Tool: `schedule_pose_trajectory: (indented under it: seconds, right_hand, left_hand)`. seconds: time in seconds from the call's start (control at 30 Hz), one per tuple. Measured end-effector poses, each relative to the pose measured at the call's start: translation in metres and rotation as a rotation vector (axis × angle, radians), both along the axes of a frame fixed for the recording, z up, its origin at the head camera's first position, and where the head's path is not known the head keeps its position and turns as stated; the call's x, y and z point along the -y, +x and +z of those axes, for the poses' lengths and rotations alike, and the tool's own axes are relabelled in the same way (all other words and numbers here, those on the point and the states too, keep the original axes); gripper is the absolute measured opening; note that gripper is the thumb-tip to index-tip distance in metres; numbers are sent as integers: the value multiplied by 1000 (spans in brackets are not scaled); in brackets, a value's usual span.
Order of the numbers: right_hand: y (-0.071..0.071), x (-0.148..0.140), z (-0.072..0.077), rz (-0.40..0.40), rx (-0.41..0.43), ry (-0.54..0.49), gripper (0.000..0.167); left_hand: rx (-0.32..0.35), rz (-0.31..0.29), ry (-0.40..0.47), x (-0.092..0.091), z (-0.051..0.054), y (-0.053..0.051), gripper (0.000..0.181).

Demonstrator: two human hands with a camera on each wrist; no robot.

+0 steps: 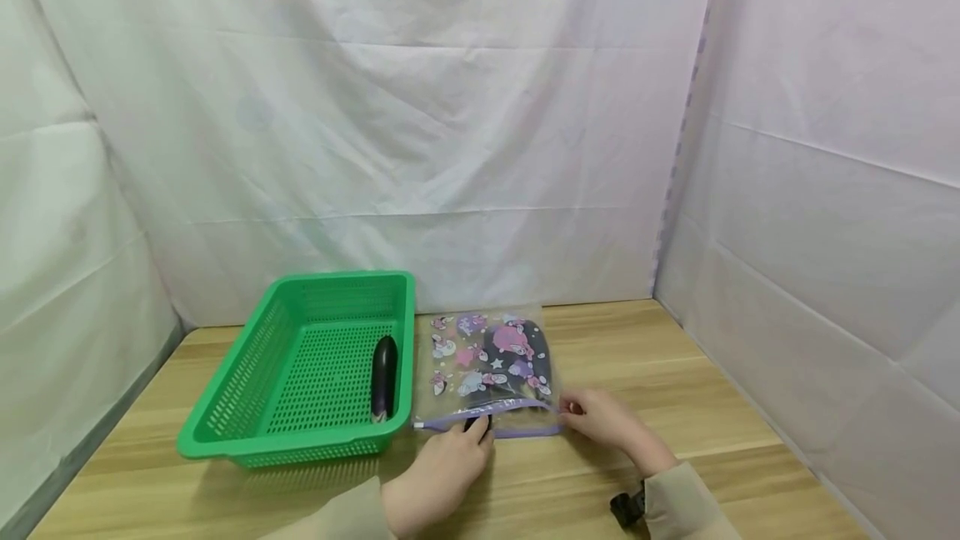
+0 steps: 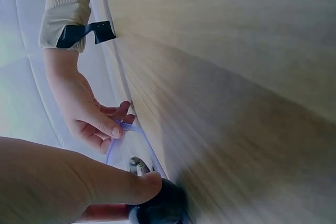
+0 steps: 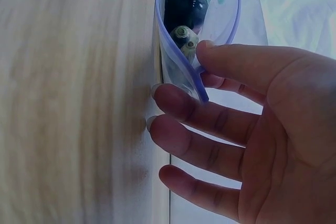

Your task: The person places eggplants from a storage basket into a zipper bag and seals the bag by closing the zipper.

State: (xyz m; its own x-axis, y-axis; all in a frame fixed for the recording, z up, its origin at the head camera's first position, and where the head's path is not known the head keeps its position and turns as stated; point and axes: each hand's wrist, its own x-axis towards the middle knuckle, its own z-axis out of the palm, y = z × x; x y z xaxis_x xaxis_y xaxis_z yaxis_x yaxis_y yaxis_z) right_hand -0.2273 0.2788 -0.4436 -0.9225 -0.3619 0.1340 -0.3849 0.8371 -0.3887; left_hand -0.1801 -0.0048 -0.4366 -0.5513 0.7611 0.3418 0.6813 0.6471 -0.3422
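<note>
here, wood-grain table (image 1: 675, 382), white cloth walls (image 1: 487, 148); left hand (image 1: 442, 473) grips eggplant (image 2: 164, 203), right hand (image 1: 598, 418) pinches bag (image 1: 486, 367).

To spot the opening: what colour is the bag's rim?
Purple rim, best seen in the right wrist view.

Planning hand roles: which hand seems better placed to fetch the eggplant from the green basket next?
Likely the left hand, after releasing the second eggplant it grips: it is nearer the eggplant in the green basket. The right hand is farther, pinching the zip bag by its edge.
</note>
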Motion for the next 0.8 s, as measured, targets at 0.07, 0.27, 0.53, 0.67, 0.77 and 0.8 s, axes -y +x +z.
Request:
schedule_pose_trajectory:
  seconds: [0.07, 0.27, 0.53, 0.67, 0.77, 0.8]
  right_hand:
    - [-1, 1, 0, 3, 0, -4, 22]
    - [-4, 1, -1, 18, -2, -22, 21]
    - [-2, -2, -2, 30, -10, -19, 20]
    - [-2, -1, -1, 26, -12, -17, 21]
    - [-1, 0, 0, 21, -12, -14, 22]
    - [-1, 0, 0, 20, -11, -15, 22]
  left_hand:
    - [6, 13, -3, -1, 1, -1, 46]
    - [-40, 3, 38, -2, 3, -7, 38]
    - [5, 11, 32, -7, 1, -15, 30]
    - [13, 24, 23, -8, 3, -19, 26]
    - [0, 32, 28, -9, 3, -22, 24]
    - [-9, 35, 29, -10, 3, -23, 24]
